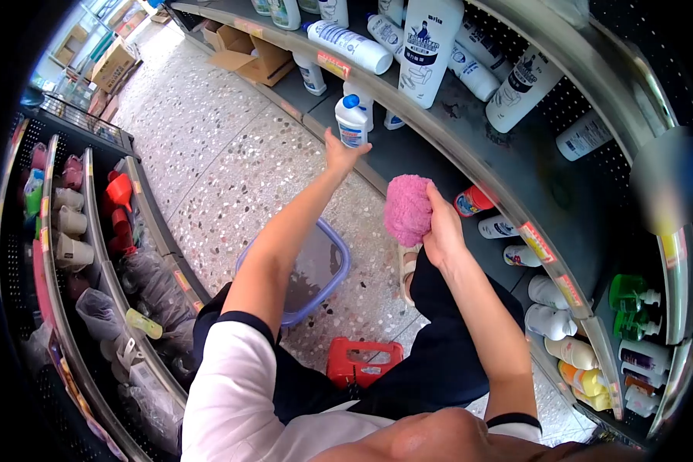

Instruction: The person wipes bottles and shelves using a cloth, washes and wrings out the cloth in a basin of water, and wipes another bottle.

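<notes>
My left hand [344, 156] is reached forward and closed around the lower part of a white bottle [352, 115] with a blue cap. The bottle is upright in front of the lower shelf, with another white bottle close behind it. My right hand [444, 231] grips a bunched pink fluffy cloth [408, 209] near the shelf's front edge. Behind that cloth, a red-topped container [473, 201] lies on the lower shelf. Below my left forearm, a purple basin [339, 245] holding greyish water rests on the floor.
A red jug [364, 362] stands between my legs. On the upper shelf, large white toilet-cleaner bottles [430, 54] stand and lean. A cardboard box [250, 54] sits at the far end. Along my left runs another shelf with cups [71, 222] and plastic-wrapped goods.
</notes>
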`<state>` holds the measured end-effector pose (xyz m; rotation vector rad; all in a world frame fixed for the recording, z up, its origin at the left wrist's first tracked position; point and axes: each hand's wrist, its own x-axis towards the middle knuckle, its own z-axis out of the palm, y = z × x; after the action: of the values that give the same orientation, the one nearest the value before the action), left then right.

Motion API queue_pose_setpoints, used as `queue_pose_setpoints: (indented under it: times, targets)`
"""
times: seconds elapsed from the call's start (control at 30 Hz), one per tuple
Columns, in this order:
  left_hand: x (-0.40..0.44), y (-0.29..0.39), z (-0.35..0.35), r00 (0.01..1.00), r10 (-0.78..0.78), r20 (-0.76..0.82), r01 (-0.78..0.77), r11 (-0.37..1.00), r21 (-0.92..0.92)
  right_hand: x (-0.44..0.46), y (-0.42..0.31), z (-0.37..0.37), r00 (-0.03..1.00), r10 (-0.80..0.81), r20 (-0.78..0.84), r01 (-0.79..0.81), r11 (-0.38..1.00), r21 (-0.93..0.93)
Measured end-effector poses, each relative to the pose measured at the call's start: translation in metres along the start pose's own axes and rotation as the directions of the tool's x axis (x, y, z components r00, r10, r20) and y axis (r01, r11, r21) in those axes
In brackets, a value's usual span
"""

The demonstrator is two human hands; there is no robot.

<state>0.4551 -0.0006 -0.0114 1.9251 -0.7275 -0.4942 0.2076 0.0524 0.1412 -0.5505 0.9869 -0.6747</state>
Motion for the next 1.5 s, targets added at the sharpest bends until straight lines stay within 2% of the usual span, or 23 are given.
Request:
queue_pose_setpoints:
  times: [0.1, 0.23, 0.33, 0.37, 0.6, 0.8, 0.93, 1.07, 1.2, 1.23, 1.33, 1.37, 1.4, 1.47, 1.5]
  targets:
    - [0.026, -0.008, 0.020, 0.998, -0.030, -0.052, 0.028, 0.999, -0.046, -0.006, -0.006, 0.004, 1.000, -0.002, 0.018, 0.002, 1.000, -0.011]
    - [0.040, -0.010, 0.038, 0.978, 0.021, -0.207, -0.025, 1.000, -0.015, -0.013, -0.015, 0.010, 1.000, 0.029, -0.007, -0.030, 0.999, -0.028]
    - [0.047, -0.010, 0.042, 0.977, 0.065, -0.202, -0.062, 0.998, 0.018, -0.010, -0.015, 0.010, 0.999, 0.027, -0.021, -0.027, 0.999, -0.026]
    - [0.047, -0.008, 0.044, 0.978, 0.105, -0.180, -0.110, 0.994, -0.018, -0.010, -0.016, 0.011, 0.999, 0.026, -0.022, -0.027, 0.999, -0.030]
    - [0.030, 0.004, 0.031, 0.982, 0.053, -0.180, -0.098, 0.963, -0.250, -0.008, -0.008, 0.018, 0.999, -0.020, -0.031, 0.017, 0.997, -0.073]
    - [-0.028, 0.026, -0.022, 0.981, 0.121, -0.154, -0.178, 0.876, -0.448, -0.003, 0.007, 0.021, 0.996, -0.086, 0.010, 0.086, 0.991, -0.107]
    - [-0.086, 0.052, -0.102, 0.965, 0.261, 0.029, -0.251, 0.949, -0.191, -0.013, 0.003, 0.040, 0.985, -0.167, 0.042, 0.171, 0.979, -0.110]
    - [-0.141, 0.086, -0.186, 0.908, 0.384, 0.167, -0.393, 0.919, 0.025, -0.041, -0.007, 0.071, 0.946, -0.286, 0.156, 0.302, 0.948, -0.095]
    - [-0.195, 0.113, -0.250, 0.877, 0.434, 0.207, -0.474, 0.852, 0.220, -0.059, -0.002, 0.092, 0.807, -0.444, 0.391, 0.457, 0.887, 0.064]
    - [-0.209, 0.121, -0.261, 0.892, 0.402, 0.207, -0.441, 0.876, 0.198, -0.067, 0.000, 0.098, 0.776, -0.470, 0.420, 0.488, 0.870, 0.072]
    - [-0.237, 0.113, -0.283, 0.878, 0.454, 0.153, -0.479, 0.819, 0.317, -0.103, 0.001, 0.110, 0.692, -0.449, 0.565, 0.529, 0.848, 0.027]
    - [-0.245, 0.113, -0.287, 0.844, 0.521, 0.126, -0.532, 0.788, 0.311, -0.108, 0.005, 0.112, 0.627, -0.448, 0.637, 0.567, 0.823, 0.020]
    - [-0.251, 0.112, -0.289, 0.857, 0.509, 0.083, -0.507, 0.804, 0.311, -0.120, 0.008, 0.115, 0.595, -0.436, 0.676, 0.592, 0.806, -0.001]
    - [-0.262, 0.107, -0.292, 0.879, 0.476, -0.009, -0.452, 0.840, 0.299, -0.136, 0.016, 0.119, 0.495, -0.442, 0.748, 0.725, 0.685, -0.075]
    - [-0.266, 0.100, -0.292, 0.901, 0.433, -0.033, -0.403, 0.861, 0.311, -0.141, 0.020, 0.123, 0.382, -0.469, 0.796, 0.825, 0.561, -0.065]
